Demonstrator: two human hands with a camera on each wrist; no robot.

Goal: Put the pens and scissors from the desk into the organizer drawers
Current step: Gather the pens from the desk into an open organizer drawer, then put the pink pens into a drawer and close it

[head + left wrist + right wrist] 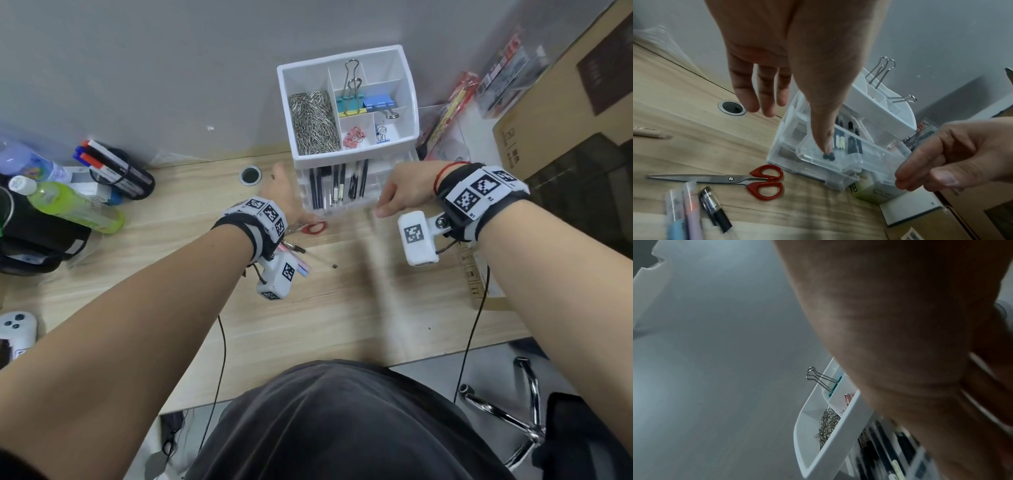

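Note:
A white organizer [407,102] stands at the back of the desk, its top tray full of clips. Its clear top drawer [339,205] is pulled out and holds several black pens [352,185]. My left hand [284,192] hovers at the drawer's left side with straight fingers, the thumb [824,126] pointing down over the drawer [869,155]. My right hand [390,202], blurred and empty, has its fingers loosely bent at the drawer's right front corner. Red-handled scissors [764,181] lie on the desk before the drawer. Pastel pens [692,211] and a black pen [715,209] lie beside them.
Bottles [75,205] and a banded bundle of markers [116,168] crowd the left of the desk. A cable hole [250,175] lies left of the organizer. Cardboard boxes [561,113] stand on the right, with a green box [869,191] against the drawers.

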